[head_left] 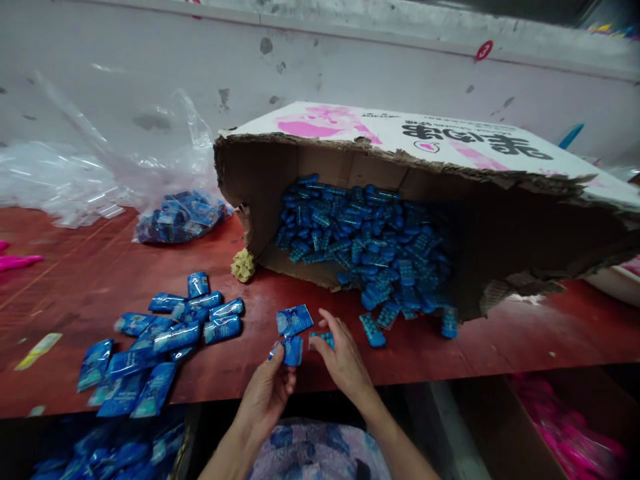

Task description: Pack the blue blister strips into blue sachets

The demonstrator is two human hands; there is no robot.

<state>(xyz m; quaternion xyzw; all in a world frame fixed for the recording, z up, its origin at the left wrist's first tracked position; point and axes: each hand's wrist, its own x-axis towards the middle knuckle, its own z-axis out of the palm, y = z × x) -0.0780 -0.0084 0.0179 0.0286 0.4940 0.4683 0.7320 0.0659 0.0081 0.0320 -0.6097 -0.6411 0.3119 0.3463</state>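
Note:
Near the table's front edge, my left hand point(273, 387) pinches a small blue printed packet point(293, 351) between thumb and fingers. Just to its right, my right hand point(345, 357) has its thumb and fingers around a small blue dotted piece in clear wrap point(323, 339). A flat blue packet point(295, 320) lies on the red table beyond both hands. To the left spreads a loose pile of filled blue packets point(177, 335). A torn-open cardboard box point(260, 200) on its side holds many blue dotted pieces point(370, 233), some spilling out at its mouth.
A clear plastic bag of blue packets point(183, 217) sits at the back left beside loose clear bags point(55, 173). A crumpled yellowish lump point(243, 265) rests by the box corner. Below the edge are blue packets point(115, 453) left and pink items point(565, 427) right.

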